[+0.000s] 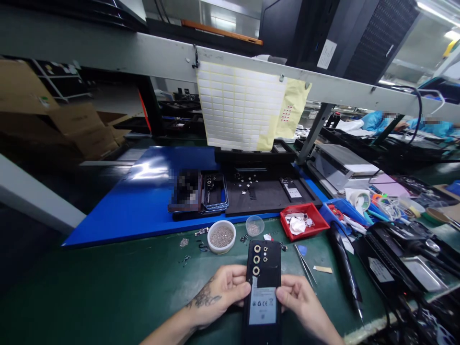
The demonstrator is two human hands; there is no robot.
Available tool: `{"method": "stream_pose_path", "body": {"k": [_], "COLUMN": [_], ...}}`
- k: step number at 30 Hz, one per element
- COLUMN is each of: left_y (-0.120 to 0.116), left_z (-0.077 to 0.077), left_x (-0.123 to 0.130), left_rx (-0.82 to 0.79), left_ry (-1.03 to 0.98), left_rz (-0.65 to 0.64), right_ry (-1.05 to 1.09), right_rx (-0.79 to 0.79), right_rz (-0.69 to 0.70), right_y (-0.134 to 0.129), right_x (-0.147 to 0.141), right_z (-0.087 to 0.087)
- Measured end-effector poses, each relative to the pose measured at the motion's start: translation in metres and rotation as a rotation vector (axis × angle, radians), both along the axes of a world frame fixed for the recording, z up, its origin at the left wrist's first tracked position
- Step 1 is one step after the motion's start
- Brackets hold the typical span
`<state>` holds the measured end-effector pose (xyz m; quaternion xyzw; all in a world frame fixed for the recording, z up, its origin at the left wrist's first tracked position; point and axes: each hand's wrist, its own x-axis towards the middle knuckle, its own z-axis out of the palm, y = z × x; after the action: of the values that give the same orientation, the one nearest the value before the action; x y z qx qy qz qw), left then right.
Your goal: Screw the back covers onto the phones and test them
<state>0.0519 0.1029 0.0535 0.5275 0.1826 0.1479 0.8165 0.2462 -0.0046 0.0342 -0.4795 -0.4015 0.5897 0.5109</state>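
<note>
In the head view, the left hand and right hand, fingers curled and thumbs pressing its long edges, grip an opened smartphone, battery label facing up, above the green surface's near side. Beyond it sit a white bowl of tiny metal parts and a red tray; tweezers lie right.

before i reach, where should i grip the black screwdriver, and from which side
Grip the black screwdriver around its thick barrel, probably with the right hand from its left: that side faces the green tabletop, black equipment crowds its right, and the thin tip points toward you.
</note>
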Motion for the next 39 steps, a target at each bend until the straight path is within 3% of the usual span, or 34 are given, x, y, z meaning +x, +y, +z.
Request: {"method": "stream_pose_path", "body": {"k": [7, 14, 17, 25, 30, 35, 39], "left_y": [0.002, 0.002, 0.001, 0.01, 0.012, 0.011, 0.008], "left_z": [-0.004, 0.004, 0.004, -0.013, -0.026, -0.033, -0.031], "left_x": [0.001, -0.009, -0.017, -0.03, -0.031, -0.029, -0.028], "left_rx": [0.077, 0.067, 0.112, 0.068, 0.052, 0.053, 0.111], "left_ry": [0.05, 0.053, 0.06, -0.005, -0.032, 0.042, 0.078], "left_rz": [0.014, 0.06, 0.142, 0.318, 0.326, 0.202, 0.256], "right_ry": [0.034, -0.035, -0.03, -0.025, -0.042, -0.043, -0.04], "right_rx": [0.001, 0.082, 0.093, 0.051, 0.062, 0.078, 0.106], "right_rz": [0.022, 0.063, 0.118, 0.335, 0.257, 0.199, 0.186], "right_y": [0.005, 0.034, 0.048, 0.073, 0.074, 0.076, 0.076], "right_x": [0.002, 0.005, 0.002, -0.009, -0.01, -0.008, -0.008], "right_z": [-0.004, 0.017, 0.021, 0.007, -0.005, -0.009, -0.007]}}
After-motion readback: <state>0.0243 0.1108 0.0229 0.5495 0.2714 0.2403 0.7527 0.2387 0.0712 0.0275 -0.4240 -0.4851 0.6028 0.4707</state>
